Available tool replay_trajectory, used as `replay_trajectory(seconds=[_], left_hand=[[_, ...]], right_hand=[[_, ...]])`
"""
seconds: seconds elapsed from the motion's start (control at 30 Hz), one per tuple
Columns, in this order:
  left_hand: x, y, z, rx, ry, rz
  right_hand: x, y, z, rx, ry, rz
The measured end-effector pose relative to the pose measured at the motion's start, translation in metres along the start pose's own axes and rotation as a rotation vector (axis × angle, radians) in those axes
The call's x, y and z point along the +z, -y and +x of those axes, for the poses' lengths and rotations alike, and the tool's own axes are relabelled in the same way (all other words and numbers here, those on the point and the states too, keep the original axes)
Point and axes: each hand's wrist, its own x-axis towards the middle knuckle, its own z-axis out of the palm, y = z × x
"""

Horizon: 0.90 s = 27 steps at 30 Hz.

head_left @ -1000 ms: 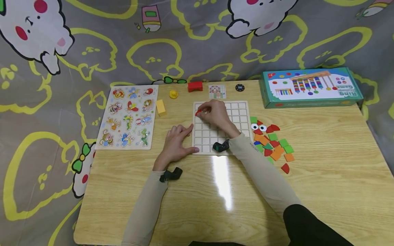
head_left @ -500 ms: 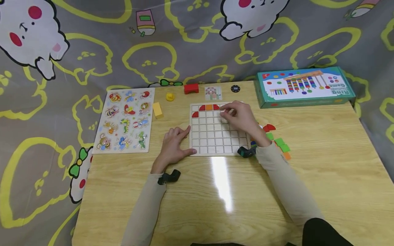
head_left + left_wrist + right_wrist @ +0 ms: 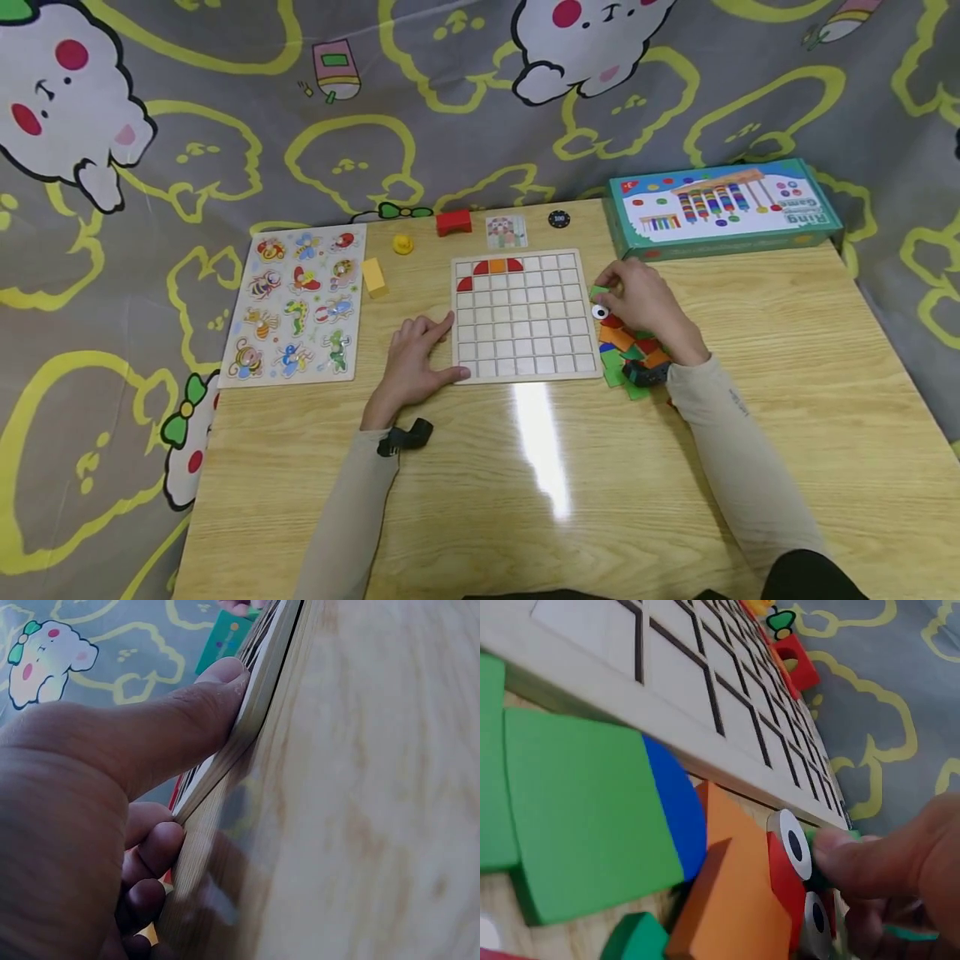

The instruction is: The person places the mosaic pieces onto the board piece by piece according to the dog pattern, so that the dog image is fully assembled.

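The left hand (image 3: 411, 367), thumb and forefinger spread, touched the pale wooden gridded board (image 3: 519, 312); red quarter-rounds (image 3: 465, 284) and an orange square (image 3: 498, 266) sat in its cells; beyond its right edge, the right hand (image 3: 643, 298) met a smooth green piece (image 3: 597, 292) among flat loose shapes (image 3: 617, 337); whether pinched, unclear.

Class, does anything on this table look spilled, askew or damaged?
The loose coloured pieces look untidy: beside the grid board, they lie overlapping in a jumbled heap, partly hidden by the right hand. Nothing looks damaged.

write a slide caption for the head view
Left hand touching the grid board, right hand at loose coloured pieces
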Motion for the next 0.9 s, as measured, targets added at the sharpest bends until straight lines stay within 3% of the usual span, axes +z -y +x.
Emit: replay_trajectory(seconds=[0.1,0.23,0.37,0.5,0.67,0.9], left_hand=[[-0.001,0.001,-0.001,-0.004,0.003,-0.001],[-0.003,0.003,-0.001,-0.014,0.006,-0.004],[-0.005,0.004,0.000,-0.016,0.002,0.001],[-0.004,0.006,0.001,-0.006,0.002,-0.003],[-0.002,0.006,0.003,0.010,-0.001,-0.003],[-0.001,0.005,0.003,0.021,-0.007,0.013]], right_hand=[[0.000,0.001,0.000,-0.003,-0.025,0.047],[0.002,0.013,0.003,-0.037,-0.143,0.198],[0.008,0.041,0.014,-0.069,-0.229,0.387],[0.027,0.069,0.031,-0.102,-0.225,0.484],[0.060,0.098,0.051,-0.156,-0.125,0.470],[0.094,0.124,0.069,-0.261,-0.057,0.268]])
